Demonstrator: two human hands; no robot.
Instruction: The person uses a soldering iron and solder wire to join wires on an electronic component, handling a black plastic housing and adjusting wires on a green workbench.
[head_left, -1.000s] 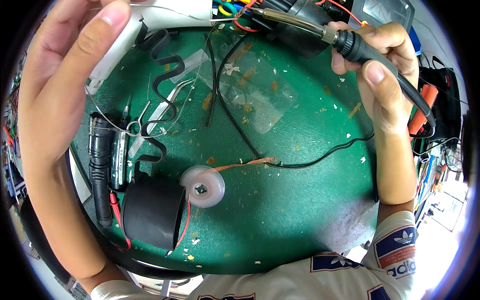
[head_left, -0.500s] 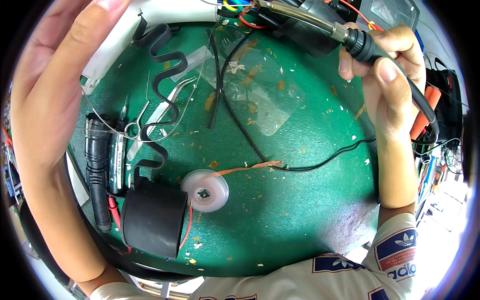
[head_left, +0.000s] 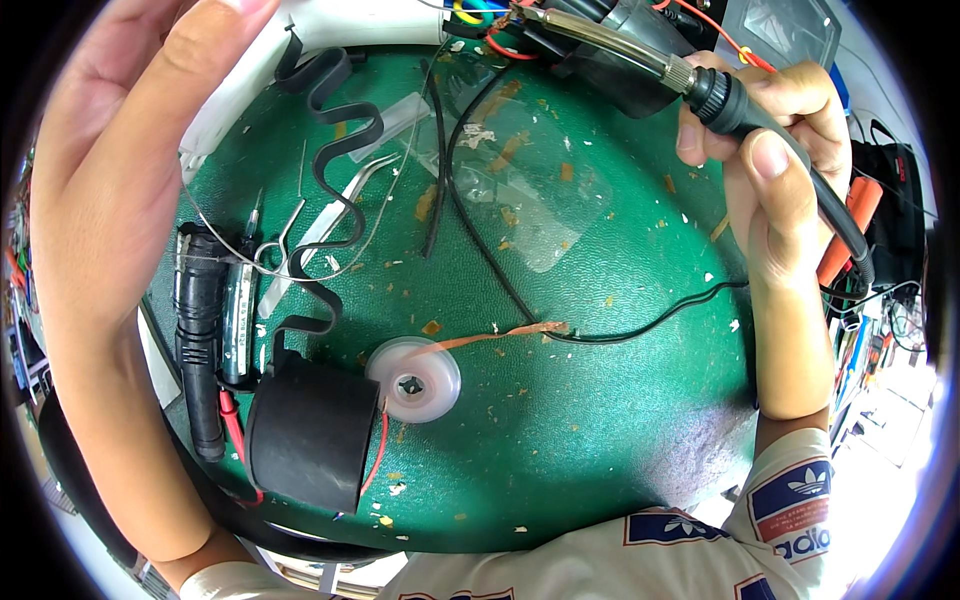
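My right hand [head_left: 785,150] grips the black handle of a soldering iron [head_left: 620,48], its metal barrel pointing left. The tip meets frayed copper at the top edge, beside yellow, green and red wires [head_left: 490,22]. Raised at the upper left, my left hand [head_left: 125,170] has its fingertips partly cut off by the frame; thumb and fingers close on thin solder wire [head_left: 297,278]. That wire loops down over the bench and up again toward the iron's tip.
On the green mat [head_left: 600,420] lie a spool of copper braid [head_left: 445,385], a black cylinder [head_left: 310,435], a flashlight [head_left: 205,340], tweezers [head_left: 360,185], a wavy black strip [head_left: 330,160], a black cable [head_left: 478,240] and a clear plastic bag [head_left: 550,225]. A white object [head_left: 250,80] stands upper left.
The whole view has shifted slightly, with the bench things a little farther right. My left hand sits slightly farther right; the soldering iron stays at the wires.
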